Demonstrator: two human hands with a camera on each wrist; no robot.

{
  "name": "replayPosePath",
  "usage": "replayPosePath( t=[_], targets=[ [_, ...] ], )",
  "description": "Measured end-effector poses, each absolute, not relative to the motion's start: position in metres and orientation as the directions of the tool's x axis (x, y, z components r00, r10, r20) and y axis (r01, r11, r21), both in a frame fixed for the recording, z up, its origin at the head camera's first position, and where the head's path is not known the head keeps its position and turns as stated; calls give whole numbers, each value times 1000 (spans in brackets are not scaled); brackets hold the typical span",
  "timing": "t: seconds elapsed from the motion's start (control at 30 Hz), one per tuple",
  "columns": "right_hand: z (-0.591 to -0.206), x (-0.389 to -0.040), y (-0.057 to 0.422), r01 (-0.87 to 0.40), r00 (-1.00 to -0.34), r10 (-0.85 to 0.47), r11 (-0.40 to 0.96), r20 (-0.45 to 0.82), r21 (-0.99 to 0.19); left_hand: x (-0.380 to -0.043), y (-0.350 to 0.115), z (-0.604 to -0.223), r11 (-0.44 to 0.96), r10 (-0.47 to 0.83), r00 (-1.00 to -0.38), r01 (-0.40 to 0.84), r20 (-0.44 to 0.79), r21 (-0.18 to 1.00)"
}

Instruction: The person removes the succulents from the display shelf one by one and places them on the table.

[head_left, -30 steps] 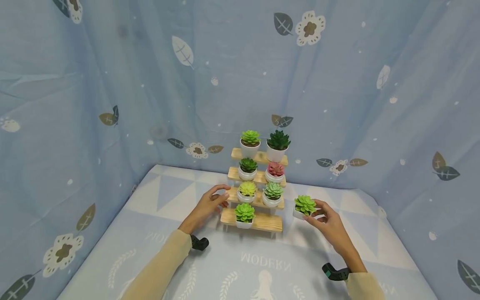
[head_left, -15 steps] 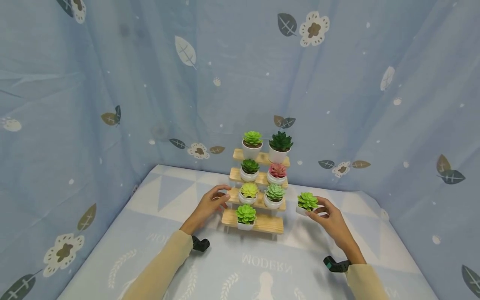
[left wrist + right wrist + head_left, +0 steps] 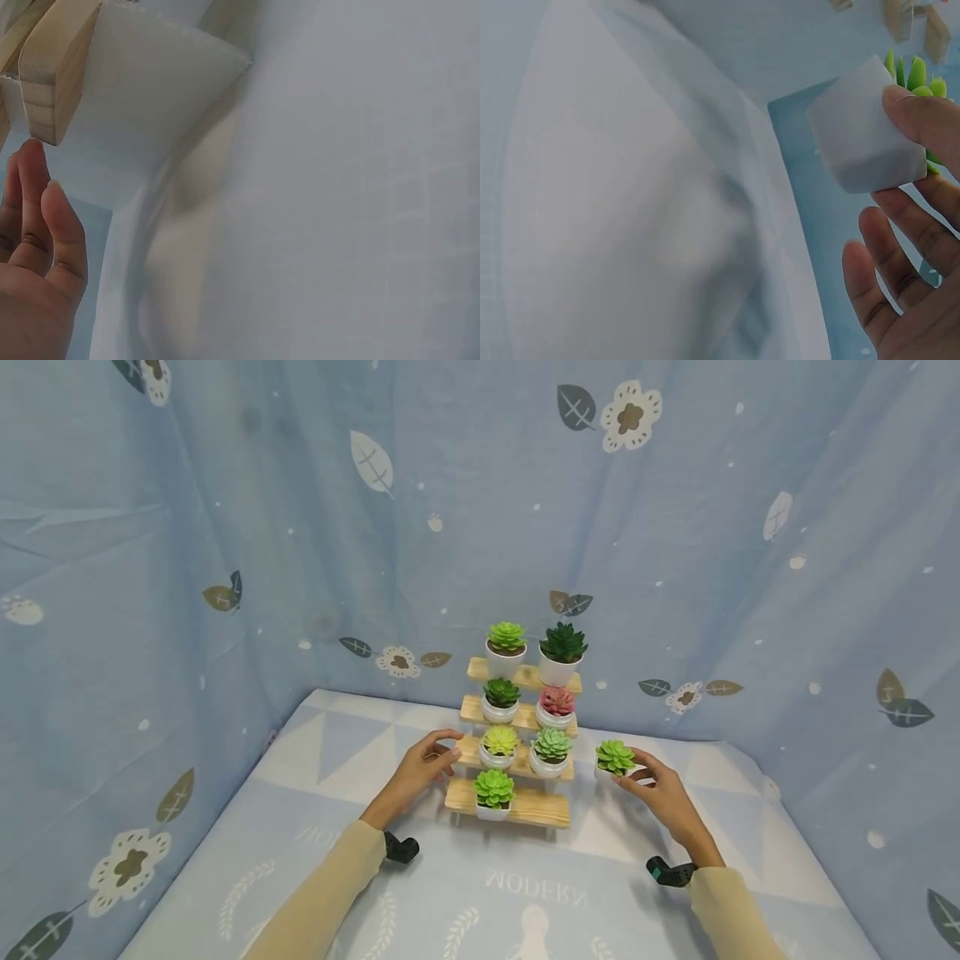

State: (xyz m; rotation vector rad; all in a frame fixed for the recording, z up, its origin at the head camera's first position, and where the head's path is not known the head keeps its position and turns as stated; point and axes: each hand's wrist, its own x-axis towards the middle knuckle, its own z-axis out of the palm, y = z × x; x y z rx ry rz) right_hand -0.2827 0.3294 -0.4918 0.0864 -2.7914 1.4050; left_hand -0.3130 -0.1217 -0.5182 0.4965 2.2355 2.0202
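Head view: the right hand pinches a small white angular pot between thumb and fingers, its remaining fingers loosely spread, as the right wrist view shows. That pot holds a bright green succulent and is clear of the tabletop, just right of a four-tier wooden stand. The left hand is relaxed and gently bent, gripping nothing, its fingertips at the left end of the stand's second-nearest board; whether they touch it I cannot tell.

Seven more white pots stand upright on the tiers, each with one plant. On the nearest board, left of its middle, an angular pot contains a leafy green rosette. The next tier has a yellow-green plant on the left and a pale green plant on the right, both in rounded pots. Behind them are a deep green plant, left, and a pink plant, right. On the farthest board, taller pots contain a light green plant on the left, above brown filling, and a dark spiky plant on the right.
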Motion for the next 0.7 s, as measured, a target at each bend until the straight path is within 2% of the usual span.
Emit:
replayPosePath(
  t=[0.3,0.7],
  targets=[
    [-497,-299,335,-29,-1000,-21,587,20,-809,-313,-119,-520,49,283,-945,183,162,982],
    [-503,-316,334,31,-999,-1,596,-40,-802,-294,-116,-491,41,288,-942,193,173,980]
  ],
)
